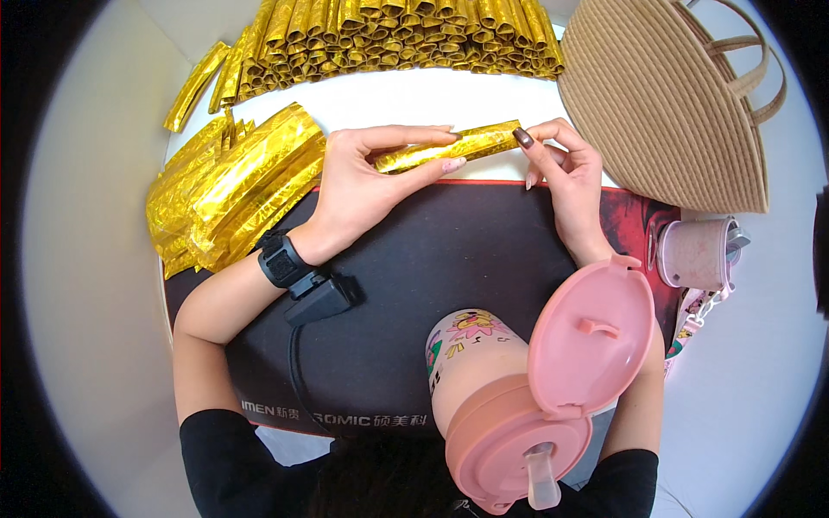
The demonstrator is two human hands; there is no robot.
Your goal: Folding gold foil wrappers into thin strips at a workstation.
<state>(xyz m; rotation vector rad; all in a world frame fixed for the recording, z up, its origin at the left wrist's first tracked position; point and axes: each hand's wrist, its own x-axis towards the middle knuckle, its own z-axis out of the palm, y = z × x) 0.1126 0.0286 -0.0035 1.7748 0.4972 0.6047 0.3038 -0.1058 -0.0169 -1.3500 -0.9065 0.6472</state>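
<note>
A shiny gold foil paper roll (489, 141) lies slantwise between my hands, at the far edge of the dark mat. My left hand (356, 177) is closed around its left part, fingers on the far side and thumb along the near side. At the roll's right end, the thumb and fingers of my right hand (566, 168) pinch it; the other fingertips curl beneath. To the left of my left hand lies a loose stack of flat gold foil sheets (250, 181). Beyond both hands a large pile of finished-looking gold foil rolls (397, 39) is heaped on the white table.
A pink tumbler (479, 380) with its lid flipped up stands close in front of me. A woven straw bag (665, 112) leans at the far right, with a small pink cup (695, 253) below it. A black box on a cable (319, 298) hangs by my left wrist over the mat (414, 259).
</note>
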